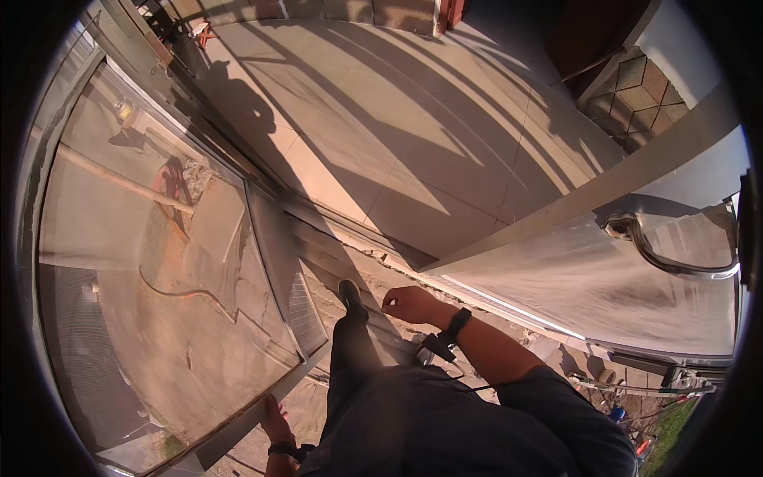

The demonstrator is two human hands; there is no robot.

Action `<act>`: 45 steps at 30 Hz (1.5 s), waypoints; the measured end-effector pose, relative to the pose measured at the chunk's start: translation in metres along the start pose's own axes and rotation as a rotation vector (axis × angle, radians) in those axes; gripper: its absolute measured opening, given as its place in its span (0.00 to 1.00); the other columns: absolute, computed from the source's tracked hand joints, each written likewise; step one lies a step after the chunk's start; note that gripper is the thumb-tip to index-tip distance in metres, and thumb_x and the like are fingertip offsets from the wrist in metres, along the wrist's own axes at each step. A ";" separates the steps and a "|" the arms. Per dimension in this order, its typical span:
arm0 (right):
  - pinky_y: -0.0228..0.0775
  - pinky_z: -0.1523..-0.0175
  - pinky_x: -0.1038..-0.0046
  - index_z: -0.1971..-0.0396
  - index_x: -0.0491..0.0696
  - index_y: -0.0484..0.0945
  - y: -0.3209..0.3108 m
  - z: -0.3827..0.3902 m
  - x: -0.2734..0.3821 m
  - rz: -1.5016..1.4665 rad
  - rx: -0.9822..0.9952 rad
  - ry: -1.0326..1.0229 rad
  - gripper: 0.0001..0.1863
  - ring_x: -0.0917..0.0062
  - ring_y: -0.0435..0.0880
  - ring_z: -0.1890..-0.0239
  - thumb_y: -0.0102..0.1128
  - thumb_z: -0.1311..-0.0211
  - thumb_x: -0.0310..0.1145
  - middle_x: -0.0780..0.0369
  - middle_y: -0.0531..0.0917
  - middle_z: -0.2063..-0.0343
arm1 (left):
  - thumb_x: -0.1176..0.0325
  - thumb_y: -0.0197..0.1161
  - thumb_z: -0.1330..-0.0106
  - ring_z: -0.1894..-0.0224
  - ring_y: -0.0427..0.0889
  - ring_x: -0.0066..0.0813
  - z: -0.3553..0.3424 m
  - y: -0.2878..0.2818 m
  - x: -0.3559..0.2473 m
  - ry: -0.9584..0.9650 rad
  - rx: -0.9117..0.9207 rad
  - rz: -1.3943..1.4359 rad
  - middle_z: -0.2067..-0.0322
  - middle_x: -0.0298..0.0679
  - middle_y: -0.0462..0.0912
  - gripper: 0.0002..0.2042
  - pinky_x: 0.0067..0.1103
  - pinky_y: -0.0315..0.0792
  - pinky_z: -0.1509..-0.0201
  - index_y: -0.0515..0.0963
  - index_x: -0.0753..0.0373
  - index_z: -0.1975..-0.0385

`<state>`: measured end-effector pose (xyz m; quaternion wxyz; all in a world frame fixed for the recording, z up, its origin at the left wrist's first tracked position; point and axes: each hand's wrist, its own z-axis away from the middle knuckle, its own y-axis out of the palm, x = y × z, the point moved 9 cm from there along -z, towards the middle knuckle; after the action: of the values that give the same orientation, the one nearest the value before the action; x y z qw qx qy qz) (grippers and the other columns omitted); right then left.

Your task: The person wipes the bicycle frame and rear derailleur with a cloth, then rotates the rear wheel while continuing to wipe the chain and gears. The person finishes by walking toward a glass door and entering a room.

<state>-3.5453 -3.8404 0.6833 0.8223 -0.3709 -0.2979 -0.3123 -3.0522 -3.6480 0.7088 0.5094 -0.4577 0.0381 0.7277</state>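
On my left stands a large glass door panel (191, 318) in a metal frame, tilted across the view, its pane dusty and full of reflections. My left hand (276, 421) is at its lower edge, fingers closed against the frame; part of the hand is hidden. Out in front of my body, my right hand (413, 306) hangs over the threshold with its fingers curled in, and I see nothing in them. Each wrist has a black band. A small black device (437, 347) with a cable hangs by the right wrist.
Another glazed panel with a curved metal handle (675, 258) stands to the right. Between the panels runs a rough, broken sill (373, 253). Beyond lies a tiled floor (381, 151) striped with shadows. My dark shoe (350, 296) is at the sill. Grass (668, 433) and debris show at lower right.
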 end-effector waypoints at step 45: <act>0.72 0.74 0.75 0.53 0.45 0.81 -0.667 -0.336 0.054 -0.485 -0.425 0.468 0.13 0.80 0.79 0.76 0.63 0.31 0.36 0.62 0.83 0.74 | 0.59 0.65 0.30 0.59 0.86 0.31 -0.165 0.551 -0.603 -0.172 0.659 -0.233 0.55 0.43 0.84 0.23 0.25 0.80 0.58 0.74 0.69 0.43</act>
<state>-3.9150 -4.4774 0.8207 0.6753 -0.3705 -0.1099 -0.6282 -3.3390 -4.4243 0.8119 0.7105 -0.2074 0.1753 0.6492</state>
